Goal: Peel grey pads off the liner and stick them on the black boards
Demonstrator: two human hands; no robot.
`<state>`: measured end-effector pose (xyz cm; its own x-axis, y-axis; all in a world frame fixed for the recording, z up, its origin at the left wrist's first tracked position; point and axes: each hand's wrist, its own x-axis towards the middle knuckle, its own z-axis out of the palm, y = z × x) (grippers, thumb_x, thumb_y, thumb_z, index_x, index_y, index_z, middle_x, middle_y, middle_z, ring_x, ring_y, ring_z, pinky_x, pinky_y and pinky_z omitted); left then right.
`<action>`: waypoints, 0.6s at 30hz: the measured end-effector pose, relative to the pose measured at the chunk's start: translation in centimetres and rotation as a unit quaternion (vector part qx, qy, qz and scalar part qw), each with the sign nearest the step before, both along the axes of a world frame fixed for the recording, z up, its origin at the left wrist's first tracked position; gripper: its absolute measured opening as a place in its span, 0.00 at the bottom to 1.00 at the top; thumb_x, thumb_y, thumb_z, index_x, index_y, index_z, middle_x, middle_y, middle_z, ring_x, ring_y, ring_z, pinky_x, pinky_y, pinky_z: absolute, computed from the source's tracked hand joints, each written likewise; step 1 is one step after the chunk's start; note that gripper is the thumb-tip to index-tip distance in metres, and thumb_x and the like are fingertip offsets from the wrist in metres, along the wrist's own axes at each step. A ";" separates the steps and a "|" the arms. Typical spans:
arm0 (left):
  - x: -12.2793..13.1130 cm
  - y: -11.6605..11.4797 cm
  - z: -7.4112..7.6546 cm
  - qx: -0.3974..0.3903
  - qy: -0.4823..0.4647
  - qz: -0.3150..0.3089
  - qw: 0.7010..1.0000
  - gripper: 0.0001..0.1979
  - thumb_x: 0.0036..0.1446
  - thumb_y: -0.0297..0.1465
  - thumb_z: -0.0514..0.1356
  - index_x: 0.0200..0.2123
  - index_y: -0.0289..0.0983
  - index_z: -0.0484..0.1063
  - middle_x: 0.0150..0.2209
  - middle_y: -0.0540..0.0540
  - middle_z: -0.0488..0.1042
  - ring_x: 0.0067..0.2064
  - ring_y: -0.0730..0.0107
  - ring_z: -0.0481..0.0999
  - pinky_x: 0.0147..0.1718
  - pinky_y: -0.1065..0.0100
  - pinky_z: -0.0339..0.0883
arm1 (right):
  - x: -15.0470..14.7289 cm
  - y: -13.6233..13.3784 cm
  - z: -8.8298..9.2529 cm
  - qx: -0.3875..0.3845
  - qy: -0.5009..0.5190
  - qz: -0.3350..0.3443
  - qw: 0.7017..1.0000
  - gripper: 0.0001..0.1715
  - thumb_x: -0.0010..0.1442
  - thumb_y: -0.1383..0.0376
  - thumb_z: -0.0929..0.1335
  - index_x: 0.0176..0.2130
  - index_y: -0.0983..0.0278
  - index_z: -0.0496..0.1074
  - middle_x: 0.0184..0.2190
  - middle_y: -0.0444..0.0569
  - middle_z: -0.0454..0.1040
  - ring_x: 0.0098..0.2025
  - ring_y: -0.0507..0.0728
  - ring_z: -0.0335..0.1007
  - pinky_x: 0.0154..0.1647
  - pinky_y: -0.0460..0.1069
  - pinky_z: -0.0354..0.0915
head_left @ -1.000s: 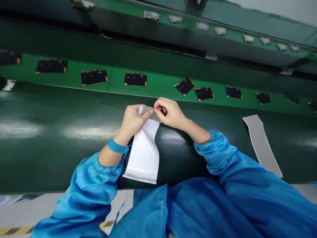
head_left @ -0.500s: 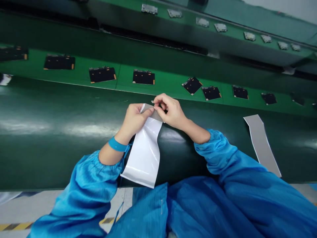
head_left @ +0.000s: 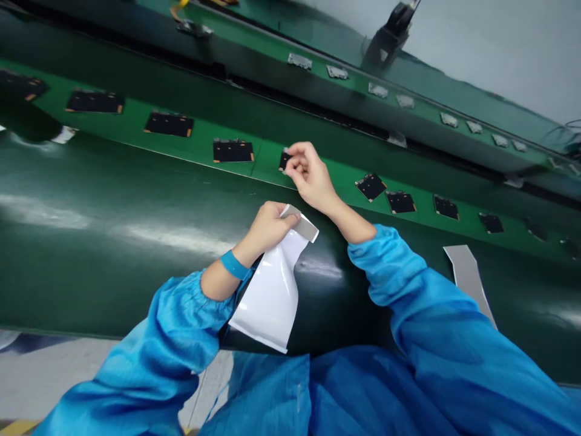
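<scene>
A white sheet (head_left: 272,290) with a grey folded end hangs from my left hand (head_left: 271,225), whose thumb presses on the grey part. My right hand (head_left: 313,175) is up at the green strip, thumb and fingertips pinched together, and what they hold is too small to make out. Right beside those fingertips lies a black board (head_left: 284,160), partly hidden behind the hand. Another black board (head_left: 233,151) with orange corners lies to its left on the green strip.
More black boards (head_left: 169,124) lie in a row along the green strip (head_left: 265,158). Small silvery parts (head_left: 337,72) line a raised shelf behind. A grey strip with white edges (head_left: 469,275) rests at the right, by my right sleeve. A dark device (head_left: 391,30) stands at the back.
My right hand has left the grey end of the sheet and moved up to a black board. My left hand still grips the sheet. The camera view has shifted and tilted.
</scene>
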<state>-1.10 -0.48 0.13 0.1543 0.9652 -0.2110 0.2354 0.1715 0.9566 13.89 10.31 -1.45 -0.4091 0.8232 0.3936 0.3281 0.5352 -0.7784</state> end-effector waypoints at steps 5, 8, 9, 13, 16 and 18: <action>0.0 0.0 -0.2 0.003 0.002 -0.016 1.000 0.14 0.50 0.42 0.62 0.24 0.37 0.76 0.23 0.49 0.75 0.28 0.67 0.70 0.29 0.67 0.59 | -7.9 6.0 1.2 0.001 -0.096 0.127 0.987 0.21 0.64 0.75 0.64 0.55 0.61 0.64 0.34 0.41 0.74 0.35 0.53 0.70 0.45 0.50 0.67; 0.0 0.1 -0.2 0.013 0.006 -0.026 1.000 0.14 0.52 0.41 0.61 0.26 0.36 0.78 0.24 0.49 0.76 0.30 0.66 0.73 0.30 0.67 0.60 | -11.6 7.9 0.6 0.002 -0.138 0.179 0.974 0.22 0.62 0.77 0.63 0.54 0.62 0.64 0.32 0.40 0.74 0.37 0.54 0.71 0.46 0.49 0.66; 0.0 0.1 -0.2 0.019 0.005 -0.029 0.999 0.14 0.53 0.40 0.61 0.26 0.36 0.78 0.24 0.49 0.77 0.30 0.65 0.73 0.30 0.67 0.60 | -12.4 8.2 0.2 0.005 -0.151 0.194 0.969 0.23 0.62 0.77 0.62 0.55 0.62 0.64 0.32 0.40 0.74 0.37 0.54 0.72 0.45 0.49 0.65; 0.0 -0.1 -0.2 0.047 -0.003 -0.038 0.998 0.12 0.54 0.37 0.60 0.24 0.36 0.77 0.24 0.50 0.74 0.32 0.65 0.73 0.31 0.67 0.59 | -13.3 8.9 -1.0 0.039 -0.208 0.222 0.952 0.25 0.61 0.78 0.62 0.56 0.64 0.64 0.35 0.42 0.76 0.37 0.55 0.71 0.45 0.50 0.63; 0.1 -0.2 -0.3 0.059 -0.012 -0.046 0.997 0.11 0.53 0.34 0.59 0.24 0.36 0.76 0.24 0.50 0.72 0.32 0.67 0.70 0.31 0.67 0.58 | -12.6 8.9 -1.1 0.051 -0.229 0.218 0.947 0.26 0.62 0.78 0.61 0.57 0.63 0.64 0.35 0.43 0.76 0.37 0.55 0.71 0.45 0.50 0.62; 0.1 -0.3 -0.2 0.067 -0.014 -0.048 0.996 0.10 0.53 0.34 0.59 0.22 0.37 0.72 0.24 0.51 0.71 0.30 0.68 0.68 0.31 0.66 0.56 | -12.0 8.6 -0.9 0.050 -0.235 0.210 0.948 0.26 0.62 0.78 0.62 0.57 0.62 0.65 0.35 0.43 0.77 0.37 0.55 0.70 0.44 0.50 0.62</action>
<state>-0.96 -0.79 -0.11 0.2518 0.9648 -0.0752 0.2167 0.0196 0.9760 1.84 18.94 -2.38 -0.8414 0.5181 0.1538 0.3686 0.7583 -0.5377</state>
